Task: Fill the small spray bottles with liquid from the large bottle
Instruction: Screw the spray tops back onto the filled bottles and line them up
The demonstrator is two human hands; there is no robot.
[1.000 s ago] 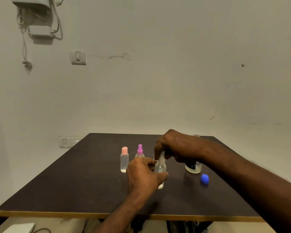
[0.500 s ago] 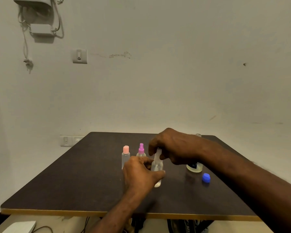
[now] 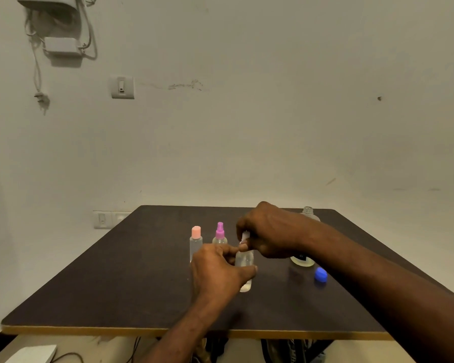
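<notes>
A clear small spray bottle [image 3: 244, 260] stands upright mid-table. My left hand [image 3: 215, 271] grips its body from the left. My right hand [image 3: 269, 230] pinches its whitish spray top [image 3: 245, 235] from above. Behind them stand two more small bottles: one with a peach cap [image 3: 195, 241] and one with a pink spray head [image 3: 220, 234]. The large clear bottle [image 3: 303, 259] sits uncapped to the right, mostly hidden by my right forearm; its open neck [image 3: 308, 211] shows above the wrist. Its blue cap [image 3: 320, 275] lies on the table nearby.
The dark table [image 3: 116, 284] has a yellow front edge and reaches the wall at the back. Wall switches, a socket plate and hanging cables sit to the left. Cables and a white object lie on the floor under the table.
My hands with the clear spray bottle have shifted slightly left. My right fingers have turned a little on the spray top.
</notes>
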